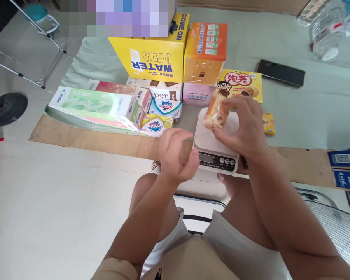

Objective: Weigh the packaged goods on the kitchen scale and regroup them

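My right hand (247,126) pinches a small wrapped snack packet (217,112) with a partly clear wrapper, held above the plate of a white kitchen scale (205,136). The scale sits at the table's near edge, its display and buttons facing me. Left of the scale hovers my left hand (176,153), fingers curled but apart from the thumb, with nothing in it. Behind the scale stands a yellow puff snack box (251,79). A small yellow packet (269,123) lies right of the scale, partly behind my right hand.
Left of the scale are soap boxes (156,125), a long green box (90,107) and a red box (119,90). Farther back stand a yellow WATER box (154,58) and an orange box (205,50). A phone (280,72), a plastic bottle (328,35) and blue boxes (345,167) lie right.
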{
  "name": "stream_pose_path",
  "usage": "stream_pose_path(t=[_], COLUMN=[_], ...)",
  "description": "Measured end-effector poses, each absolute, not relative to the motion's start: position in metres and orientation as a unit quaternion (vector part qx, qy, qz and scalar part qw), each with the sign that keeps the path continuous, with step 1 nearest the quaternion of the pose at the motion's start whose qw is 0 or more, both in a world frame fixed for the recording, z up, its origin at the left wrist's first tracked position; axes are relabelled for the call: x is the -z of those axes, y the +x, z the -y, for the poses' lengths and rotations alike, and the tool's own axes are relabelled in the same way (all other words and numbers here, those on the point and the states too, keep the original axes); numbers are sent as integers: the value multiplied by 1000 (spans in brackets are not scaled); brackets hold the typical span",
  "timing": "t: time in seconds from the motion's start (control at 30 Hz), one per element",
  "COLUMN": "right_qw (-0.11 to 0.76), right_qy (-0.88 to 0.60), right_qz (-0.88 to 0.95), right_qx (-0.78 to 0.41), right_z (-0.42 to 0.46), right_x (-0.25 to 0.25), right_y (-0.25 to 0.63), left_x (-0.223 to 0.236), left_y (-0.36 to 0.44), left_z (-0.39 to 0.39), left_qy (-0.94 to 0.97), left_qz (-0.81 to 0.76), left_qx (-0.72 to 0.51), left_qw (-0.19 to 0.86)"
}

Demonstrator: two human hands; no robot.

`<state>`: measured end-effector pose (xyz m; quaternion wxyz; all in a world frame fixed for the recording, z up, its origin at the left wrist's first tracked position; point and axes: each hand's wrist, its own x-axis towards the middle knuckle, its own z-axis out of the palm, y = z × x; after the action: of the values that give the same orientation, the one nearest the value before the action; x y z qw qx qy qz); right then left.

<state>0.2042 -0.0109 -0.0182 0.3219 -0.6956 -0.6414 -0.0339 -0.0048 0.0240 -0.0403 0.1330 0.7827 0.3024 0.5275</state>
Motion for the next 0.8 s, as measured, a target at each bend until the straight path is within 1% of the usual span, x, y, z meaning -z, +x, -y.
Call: stream_pose_path(t=[0.1, 0.2, 0.27, 0.33, 0.43, 0.5, 0.57, 0.7, 0.8], right_qw=[306, 268, 266, 293, 365, 393, 384, 330, 316], right_qy=[-703, -707, -697, -701, -720, -732, -755, -776, -760], right_qz=[639, 653, 664, 648, 583, 546, 526, 537, 568], right_qx=[55, 42, 43, 58, 92, 104, 80, -8, -15], right_z=[39, 57, 63, 68, 74, 76, 76, 74, 73], right_x=[32, 37, 35, 33, 33, 34, 36, 37, 39], right_y=[218, 220, 223, 231, 245, 249, 246, 227, 216], left_x=[40, 41, 41, 43, 45, 46, 48, 51, 52], left_y=[10, 28, 37, 41, 42, 41, 40, 41, 39], left_z=[-21, -17, -15, -15, -16, -17, -17, -13, -10], left_qy=[793, 800, 806, 813, 826, 834, 838, 841, 845], left_qz=[-260, -254, -255, -263, -301, -328, -343, -345, -343], left_qx=[-514, -497, -486, -471, -432, -402, -384, -370, -354], left_qw=[198, 219, 223, 218, 199, 188, 181, 194, 208])
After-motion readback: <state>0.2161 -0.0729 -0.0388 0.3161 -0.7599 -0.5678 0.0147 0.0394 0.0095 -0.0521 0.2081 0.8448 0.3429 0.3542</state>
